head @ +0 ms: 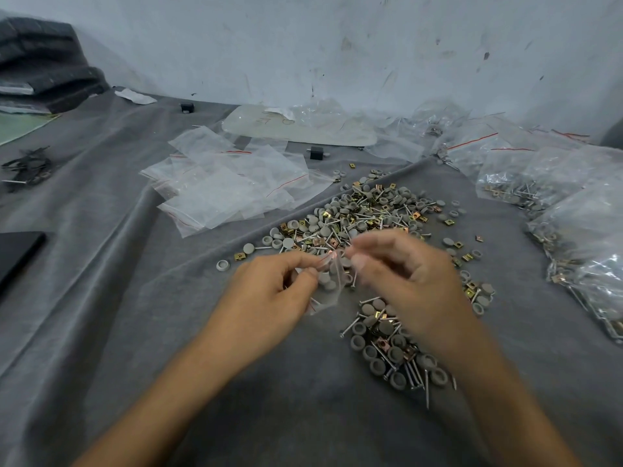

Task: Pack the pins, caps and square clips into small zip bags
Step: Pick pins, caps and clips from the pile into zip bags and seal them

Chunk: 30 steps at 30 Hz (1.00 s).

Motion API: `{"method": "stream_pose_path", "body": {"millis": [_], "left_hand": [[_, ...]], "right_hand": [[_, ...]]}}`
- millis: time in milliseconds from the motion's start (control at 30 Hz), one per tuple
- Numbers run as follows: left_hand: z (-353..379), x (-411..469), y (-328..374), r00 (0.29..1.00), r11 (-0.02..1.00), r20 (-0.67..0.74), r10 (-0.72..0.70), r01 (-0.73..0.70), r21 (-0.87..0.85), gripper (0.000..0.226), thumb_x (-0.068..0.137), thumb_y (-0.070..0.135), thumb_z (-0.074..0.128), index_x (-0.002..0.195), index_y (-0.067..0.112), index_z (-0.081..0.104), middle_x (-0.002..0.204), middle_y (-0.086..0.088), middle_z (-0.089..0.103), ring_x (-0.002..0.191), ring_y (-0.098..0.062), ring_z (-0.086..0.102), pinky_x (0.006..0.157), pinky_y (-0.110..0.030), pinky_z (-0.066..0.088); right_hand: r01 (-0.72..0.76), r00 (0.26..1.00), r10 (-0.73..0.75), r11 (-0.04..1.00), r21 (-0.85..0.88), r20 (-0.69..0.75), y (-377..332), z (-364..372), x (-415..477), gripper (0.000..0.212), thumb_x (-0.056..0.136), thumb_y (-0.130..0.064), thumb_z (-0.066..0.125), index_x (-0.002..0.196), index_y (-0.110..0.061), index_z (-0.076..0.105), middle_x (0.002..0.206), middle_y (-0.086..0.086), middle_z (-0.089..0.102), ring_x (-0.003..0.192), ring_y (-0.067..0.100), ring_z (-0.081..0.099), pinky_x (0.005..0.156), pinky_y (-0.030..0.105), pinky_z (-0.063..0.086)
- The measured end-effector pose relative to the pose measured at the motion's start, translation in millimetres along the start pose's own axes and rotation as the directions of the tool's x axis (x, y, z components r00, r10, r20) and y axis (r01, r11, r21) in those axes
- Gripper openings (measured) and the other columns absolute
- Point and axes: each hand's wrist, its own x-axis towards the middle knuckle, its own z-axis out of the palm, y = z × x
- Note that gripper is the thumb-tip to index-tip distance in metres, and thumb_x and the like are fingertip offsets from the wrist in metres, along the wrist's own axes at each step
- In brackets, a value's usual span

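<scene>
- The pale, scuffed wall runs along the far edge of the bench.
- A creased grey cloth covers the whole bench.
- A stack of dark folded material sits in the far left corner.
- Filled zip bags, with pins, caps and brass-coloured clips showing through the plastic, are heaped along the right edge.
- A pale flat board lies near the far edge, partly under loose clear plastic.
- Empty zip bags with red seal lines lie fanned out left of the middle.
- The main heap of grey caps, metal pins and square clips spreads across the middle, just beside the empty bags.
- A smaller heap of the same parts lies nearer the front edge, partly under the right forearm.
- The left hand has its fingers curled, with thumb and forefinger pinching one side of the bag's top.
- The right hand, slightly blurred, pinches the other side with its fingertips.
- The small zip bag hangs between the two hands above the cloth, in front of the main heap; grey caps show through it.
- A black block stands just beyond the empty bags.
</scene>
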Motion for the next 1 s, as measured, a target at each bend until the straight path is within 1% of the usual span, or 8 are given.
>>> {"method": "stream_pose_path", "body": {"millis": [133,200,300,467,600,733,867,1000], "left_hand": [[-2.3,0.6,-0.3,1.0,1.0,-0.021,-0.008,0.008,-0.005,0.026,0.09,0.044,0.049,0.1,0.062,0.064,0.062,0.003,0.069,0.049,-0.001,0.056,0.051,-0.028,0.046],[-1.8,0.5,-0.2,1.0,1.0,-0.023,-0.008,0.008,0.002,0.026,0.09,0.043,0.049,0.102,0.061,0.063,0.062,0.004,0.069,0.049,0.0,0.056,0.052,-0.027,0.046],[-1.3,-0.2,-0.9,1.0,1.0,-0.019,0.002,-0.002,0.011,0.025,0.093,0.041,0.051,0.101,0.059,0.066,0.062,0.005,0.069,0.048,0.002,0.055,0.049,-0.02,0.043],[-3.6,0.5,-2.9,0.999,0.999,-0.043,-0.015,0.017,0.033,0.026,0.101,0.03,0.058,0.101,0.053,0.069,0.062,0.001,0.069,0.046,0.001,0.051,0.048,-0.021,0.041],[-3.4,-0.2,-1.7,0.999,0.998,-0.036,-0.016,0.018,0.057,0.021,0.101,0.031,0.057,0.101,0.041,0.075,0.061,0.003,0.068,0.048,0.003,0.056,0.053,-0.027,0.041],[-3.3,-0.6,-0.1,0.999,0.997,-0.035,-0.021,0.024,0.076,0.021,0.101,0.029,0.057,0.1,0.04,0.075,0.06,0.006,0.067,0.048,0.003,0.056,0.053,-0.026,0.041],[-3.4,-0.9,0.6,0.999,0.999,-0.03,-0.026,0.027,0.037,0.025,0.101,0.028,0.057,0.096,0.046,0.073,0.061,0.003,0.068,0.047,0.001,0.056,0.053,-0.027,0.043],[-3.3,-1.5,1.2,0.999,0.999,-0.028,-0.029,0.029,0.024,0.023,0.101,0.028,0.057,0.098,0.045,0.073,0.06,0.003,0.068,0.045,0.001,0.055,0.051,-0.027,0.043]], "right_hand": [[-0.024,0.977,-0.007,0.989,-0.144,-0.213,6.7,-37.8,5.9,0.016,0.094,-0.019,0.07,0.102,-0.034,0.073,0.092,-0.015,0.075,0.081,0.004,0.069,0.067,0.013,0.051],[-0.088,0.99,0.048,0.94,-0.328,-0.129,17.5,-43.9,4.9,0.015,0.095,-0.022,0.068,0.101,-0.036,0.073,0.087,-0.02,0.072,0.078,0.006,0.066,0.06,0.017,0.051],[-0.105,0.989,0.147,0.791,-0.603,0.02,32.0,-40.3,6.3,0.013,0.095,-0.027,0.068,0.102,-0.035,0.073,0.093,-0.021,0.066,0.09,0.003,0.059,0.077,0.028,0.048],[-0.127,0.975,0.222,0.612,-0.78,0.015,40.9,-39.5,13.3,0.016,0.096,-0.039,0.064,0.111,-0.038,0.069,0.102,-0.012,0.059,0.1,0.013,0.046,0.08,0.032,0.034],[-0.149,0.953,0.302,0.463,-0.874,-0.002,43.1,-36.7,14.1,0.034,0.095,-0.052,0.059,0.126,-0.038,0.062,0.117,-0.008,0.057,0.101,0.013,0.037,0.089,0.035,0.037],[-0.104,0.956,0.288,0.482,-0.87,0.045,38.5,-32.7,14.4,0.026,0.097,-0.041,0.06,0.122,-0.036,0.065,0.123,-0.009,0.062,0.112,0.018,0.048,0.095,0.037,0.041],[-0.092,0.96,0.274,0.511,-0.855,0.06,36.8,-29.5,12.0,0.017,0.097,-0.031,0.061,0.113,-0.036,0.066,0.118,-0.013,0.064,0.107,0.014,0.048,0.09,0.034,0.04],[-0.094,0.957,0.282,0.514,-0.853,0.064,37.2,-29.9,11.2,0.017,0.096,-0.029,0.06,0.11,-0.037,0.063,0.115,-0.013,0.063,0.11,0.015,0.051,0.095,0.037,0.041]]}}
